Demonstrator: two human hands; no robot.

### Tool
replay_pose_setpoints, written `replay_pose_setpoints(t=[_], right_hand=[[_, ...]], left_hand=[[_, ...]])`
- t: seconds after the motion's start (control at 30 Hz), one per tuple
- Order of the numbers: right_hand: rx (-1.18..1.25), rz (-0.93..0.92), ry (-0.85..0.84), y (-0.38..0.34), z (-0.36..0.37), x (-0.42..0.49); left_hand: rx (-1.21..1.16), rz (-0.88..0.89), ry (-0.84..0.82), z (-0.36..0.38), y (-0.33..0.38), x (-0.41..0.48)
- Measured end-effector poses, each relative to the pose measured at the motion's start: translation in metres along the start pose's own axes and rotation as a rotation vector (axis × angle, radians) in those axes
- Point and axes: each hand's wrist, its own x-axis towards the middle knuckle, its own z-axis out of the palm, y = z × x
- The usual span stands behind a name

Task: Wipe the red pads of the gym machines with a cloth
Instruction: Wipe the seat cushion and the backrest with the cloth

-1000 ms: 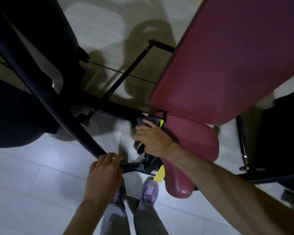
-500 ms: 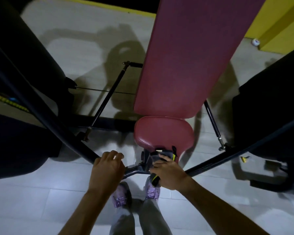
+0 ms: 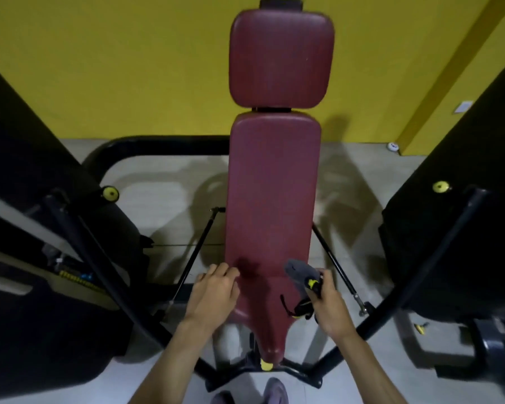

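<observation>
Left hand (image 3: 213, 295) curled; right hand (image 3: 330, 310) gripping cloth (image 3: 296, 271).

The left hand (image 3: 213, 295) has let go of the black frame bar (image 3: 108, 272) on the near left and now lies with bent fingers against the left edge of the back pad (image 3: 271, 185). The right hand (image 3: 330, 310) has moved from the seat pad's (image 3: 263, 313) near tip to its right side, holding the cloth (image 3: 299, 272) raised. The view has tipped up, so the headrest pad (image 3: 280, 58) and yellow wall (image 3: 114, 68) now show.
</observation>
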Motion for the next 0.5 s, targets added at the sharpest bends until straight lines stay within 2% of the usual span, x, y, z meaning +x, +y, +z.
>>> replay_pose_setpoints(t=[0.2,0.4,0.5], right_hand=[[0.468,-0.012,0.227,-0.061,-0.066,0.019],[0.864,0.084,0.313,-0.119,-0.103,0.044],[1.075,0.145,0.300,-0.149,-0.115,0.061]], left_hand=[[0.010,0.024,0.169,-0.056,0.032,0.047],[0.079,0.032,0.214,-0.118,0.051,0.092],[0.097,0.019,0.206,-0.149,0.055,0.119]])
